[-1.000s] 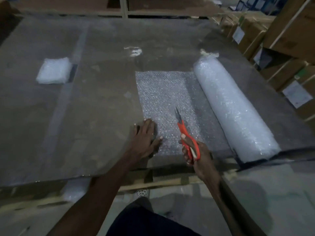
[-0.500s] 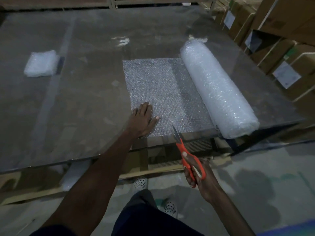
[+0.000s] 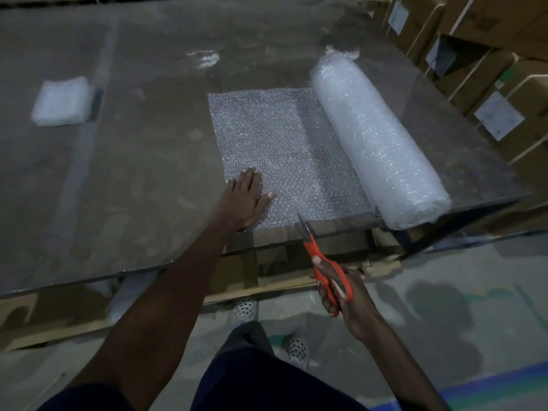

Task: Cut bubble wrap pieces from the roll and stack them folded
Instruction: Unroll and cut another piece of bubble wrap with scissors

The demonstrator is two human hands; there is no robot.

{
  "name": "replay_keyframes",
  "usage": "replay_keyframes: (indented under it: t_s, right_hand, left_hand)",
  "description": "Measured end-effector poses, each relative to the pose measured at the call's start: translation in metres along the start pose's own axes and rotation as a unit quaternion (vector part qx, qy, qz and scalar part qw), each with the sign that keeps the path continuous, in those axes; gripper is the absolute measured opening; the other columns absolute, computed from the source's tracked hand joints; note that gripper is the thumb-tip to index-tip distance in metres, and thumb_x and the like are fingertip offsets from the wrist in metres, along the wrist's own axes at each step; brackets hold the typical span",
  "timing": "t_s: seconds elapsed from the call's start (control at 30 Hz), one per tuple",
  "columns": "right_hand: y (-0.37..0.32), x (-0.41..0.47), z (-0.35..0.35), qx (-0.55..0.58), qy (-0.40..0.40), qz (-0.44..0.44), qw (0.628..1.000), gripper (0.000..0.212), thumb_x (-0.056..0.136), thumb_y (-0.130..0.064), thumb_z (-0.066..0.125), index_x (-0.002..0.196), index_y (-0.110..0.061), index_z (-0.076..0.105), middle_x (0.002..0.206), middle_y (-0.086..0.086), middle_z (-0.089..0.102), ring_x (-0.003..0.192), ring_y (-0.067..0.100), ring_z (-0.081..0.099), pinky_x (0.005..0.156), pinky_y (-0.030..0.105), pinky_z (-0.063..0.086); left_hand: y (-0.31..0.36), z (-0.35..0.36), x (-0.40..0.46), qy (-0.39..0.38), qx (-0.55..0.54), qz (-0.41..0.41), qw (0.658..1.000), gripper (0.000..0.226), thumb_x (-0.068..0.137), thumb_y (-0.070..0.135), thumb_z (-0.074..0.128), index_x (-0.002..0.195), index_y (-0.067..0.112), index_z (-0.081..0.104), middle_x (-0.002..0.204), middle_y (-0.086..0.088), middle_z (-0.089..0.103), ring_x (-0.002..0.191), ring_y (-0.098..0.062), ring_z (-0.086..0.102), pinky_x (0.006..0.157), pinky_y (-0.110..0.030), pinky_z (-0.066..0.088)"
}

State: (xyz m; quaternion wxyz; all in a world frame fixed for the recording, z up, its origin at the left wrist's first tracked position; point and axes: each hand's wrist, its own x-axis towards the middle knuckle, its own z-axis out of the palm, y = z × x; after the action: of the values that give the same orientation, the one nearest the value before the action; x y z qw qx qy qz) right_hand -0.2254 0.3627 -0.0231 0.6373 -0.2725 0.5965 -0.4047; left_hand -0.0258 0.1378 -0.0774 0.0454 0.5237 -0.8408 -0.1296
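A thick white bubble wrap roll lies on the right of the dark table. An unrolled sheet spreads flat to its left, still joined to the roll. My left hand presses flat on the sheet's near left corner, fingers straight. My right hand grips orange-handled scissors just off the table's near edge. Their blades point up at the sheet's near edge. A stack of folded bubble wrap sits far left on the table.
Cardboard boxes with white labels are stacked along the right. A small white scrap lies at the back of the table. Below the table's near edge are wooden slats and my spotted shoes on the floor.
My right hand drew the scissors back from over the sheet to just off the table's near edge. My left hand stayed pressed on the sheet's corner.
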Motion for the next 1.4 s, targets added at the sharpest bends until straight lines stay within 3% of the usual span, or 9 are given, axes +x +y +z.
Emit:
replay_keyframes:
  t_s: [0.07,0.17,0.5,0.6,0.83,1.13,1.2,1.3,1.4]
  right_hand:
    - [-0.003,0.005,0.004,-0.007,0.021,0.003,1.0,0.04,0.078,-0.052,0.077,0.074,-0.013,0.071,0.058,0.008,0.05,0.045,0.016,0.042,0.045,0.024,0.031]
    - [-0.005,0.012,0.006,-0.014,0.038,0.001,0.999,0.05,0.078,-0.053,0.076,0.089,-0.004,0.073,0.059,0.008,0.054,0.046,0.016,0.044,0.046,0.024,0.033]
    - [0.002,0.018,0.008,-0.003,0.056,0.016,0.998,0.045,0.065,-0.052,0.083,0.071,-0.01,0.068,0.058,0.01,0.051,0.044,0.017,0.042,0.046,0.026,0.028]
    - [0.003,0.018,0.008,0.002,0.063,0.015,0.998,0.054,0.061,-0.053,0.083,0.079,-0.005,0.066,0.057,0.009,0.051,0.043,0.016,0.042,0.046,0.026,0.029]
    - [0.005,0.024,0.008,0.005,0.07,0.016,0.997,0.056,0.079,-0.041,0.08,0.105,0.008,0.069,0.057,0.005,0.056,0.042,0.014,0.044,0.04,0.022,0.032]
    - [0.009,0.027,0.008,0.014,0.071,0.009,0.997,0.071,0.069,-0.043,0.082,0.105,0.015,0.065,0.054,0.005,0.053,0.041,0.014,0.042,0.039,0.022,0.032]
    - [0.01,0.027,0.008,0.018,0.072,0.006,0.997,0.065,0.07,-0.043,0.083,0.1,0.013,0.067,0.055,0.005,0.053,0.04,0.014,0.042,0.039,0.021,0.032]
    - [0.012,0.027,0.008,0.015,0.07,0.004,0.997,0.041,0.073,-0.041,0.083,0.081,-0.004,0.066,0.056,0.007,0.053,0.04,0.015,0.042,0.039,0.021,0.032]
    - [0.014,0.029,0.008,0.012,0.074,0.002,0.997,0.035,0.077,-0.035,0.084,0.078,-0.006,0.064,0.054,0.007,0.051,0.039,0.015,0.042,0.038,0.021,0.031]
  left_hand:
    - [-0.003,0.002,0.0,0.0,0.004,0.001,1.0,0.079,0.101,0.061,0.018,0.156,0.005,0.02,0.166,-0.015,0.014,0.153,-0.03,0.011,0.122,-0.05,0.013]
    - [-0.007,0.002,-0.002,0.004,0.019,0.002,1.0,0.08,0.101,0.063,0.017,0.157,0.006,0.019,0.166,-0.015,0.013,0.153,-0.029,0.009,0.123,-0.048,0.012]
    - [-0.024,-0.006,-0.012,-0.005,0.051,-0.012,0.999,0.083,0.101,0.066,0.014,0.159,0.008,0.009,0.167,-0.012,0.004,0.154,-0.024,0.001,0.123,-0.05,0.005]
    - [-0.022,-0.01,-0.013,-0.006,0.062,-0.011,0.998,0.081,0.101,0.065,0.015,0.158,0.007,0.01,0.167,-0.012,0.004,0.154,-0.025,0.003,0.123,-0.051,0.004]
    - [-0.008,-0.011,0.002,-0.004,0.028,-0.023,0.999,0.074,0.105,0.053,0.019,0.158,0.003,0.008,0.166,-0.017,0.002,0.154,-0.028,-0.001,0.123,-0.049,-0.004]
    - [-0.008,0.002,0.004,0.007,-0.007,-0.005,1.0,0.073,0.106,0.05,0.026,0.157,0.0,0.013,0.166,-0.019,0.007,0.154,-0.031,0.004,0.124,-0.045,0.004]
    - [-0.008,0.002,0.004,0.006,-0.004,-0.007,1.0,0.073,0.106,0.051,0.025,0.157,0.001,0.012,0.166,-0.019,0.006,0.154,-0.031,0.004,0.124,-0.045,0.004]
    - [-0.008,0.003,0.004,0.003,-0.007,-0.008,1.0,0.073,0.106,0.052,0.025,0.157,0.001,0.012,0.166,-0.018,0.005,0.154,-0.031,0.003,0.125,-0.045,0.004]
    - [-0.008,0.004,0.004,0.004,-0.01,-0.009,1.0,0.073,0.106,0.051,0.025,0.158,0.002,0.01,0.166,-0.017,0.004,0.154,-0.029,0.001,0.124,-0.044,0.002]
